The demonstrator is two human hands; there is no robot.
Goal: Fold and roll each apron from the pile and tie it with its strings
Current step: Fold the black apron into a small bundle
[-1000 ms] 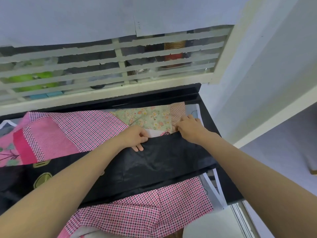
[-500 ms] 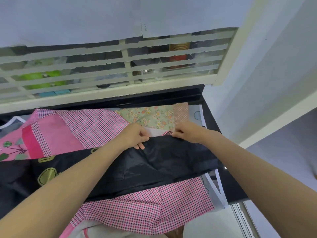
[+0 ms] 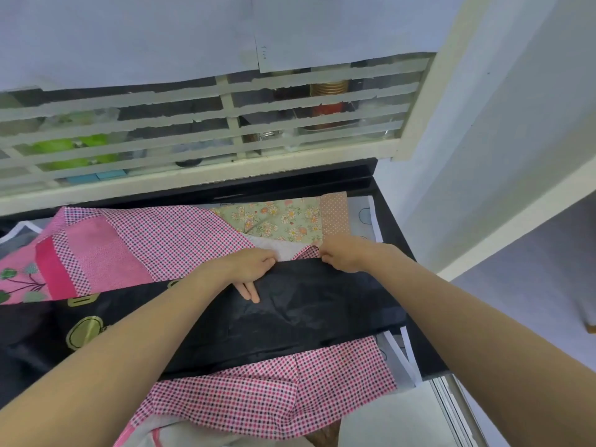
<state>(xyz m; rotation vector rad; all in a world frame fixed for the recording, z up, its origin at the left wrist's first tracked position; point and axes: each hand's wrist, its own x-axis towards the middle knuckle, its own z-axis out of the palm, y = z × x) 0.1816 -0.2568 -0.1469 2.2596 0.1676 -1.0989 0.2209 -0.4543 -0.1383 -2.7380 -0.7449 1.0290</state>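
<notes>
A shiny black apron of thin, crinkled fabric [image 3: 290,321] lies spread as a wide band across a black tabletop [image 3: 422,350], over a pile of other aprons. Its far edge runs straight between the two hands. The left hand [image 3: 248,269] rests at that far edge, its grip pinching the black hem between thumb and forefinger, while two other fingers [image 3: 250,290] lie flat and straight on the black cloth. Just to the right along the same edge, the right hand [image 3: 346,256] has its fingers curled over the hem, its grip closed on the fabric; the fingertips themselves are hidden under the hand.

Beyond the black apron's far edge lies a pink gingham apron with solid pink patches [image 3: 154,243], and next to that, further right, a pale green floral cloth with a dotted peach border [image 3: 280,221]. A small white piece of fabric [image 3: 277,250] shows between the two hands. On the near side of the black apron, another pink and black checked apron [image 3: 274,395] hangs over the tabletop's front edge. Toward the black apron's left end, yellow-green printed shapes [image 3: 85,330] show on black cloth.

Behind the tabletop stands a cream louvred window frame [image 3: 232,124], with white paper sheets [image 3: 161,37] taped above.
</notes>
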